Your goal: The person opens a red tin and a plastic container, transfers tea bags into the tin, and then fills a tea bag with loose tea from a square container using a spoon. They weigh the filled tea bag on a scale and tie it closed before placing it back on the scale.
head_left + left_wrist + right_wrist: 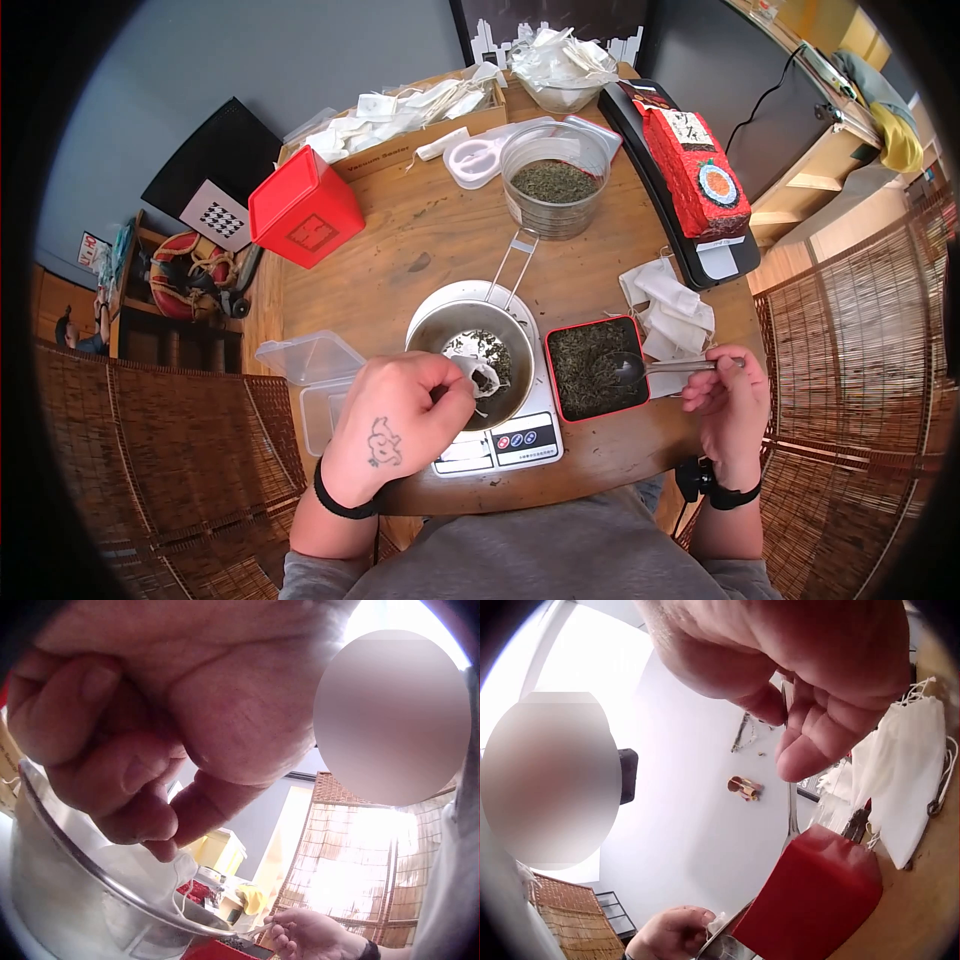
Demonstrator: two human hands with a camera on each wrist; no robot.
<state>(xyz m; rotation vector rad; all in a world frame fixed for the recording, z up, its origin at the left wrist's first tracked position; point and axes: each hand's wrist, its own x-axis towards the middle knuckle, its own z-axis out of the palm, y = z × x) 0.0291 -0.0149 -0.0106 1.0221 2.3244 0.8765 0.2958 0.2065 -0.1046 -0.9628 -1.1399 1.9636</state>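
head: high, facing down | wrists: low, close, facing across (all share the red container)

Place: likely a home room | wooden table | woven screens | wooden shelving | kitchen scale

From here, a plain grey-blue wall rises at ten o'clock, and a dark panel with a white skyline stands at twelve. An open wooden cabinet sits at two, a pale wood floor beside it. There's a low shelf at nine. Brown slatted screens, one at eight, another at four, flank the wooden table; bright light glows through slats.
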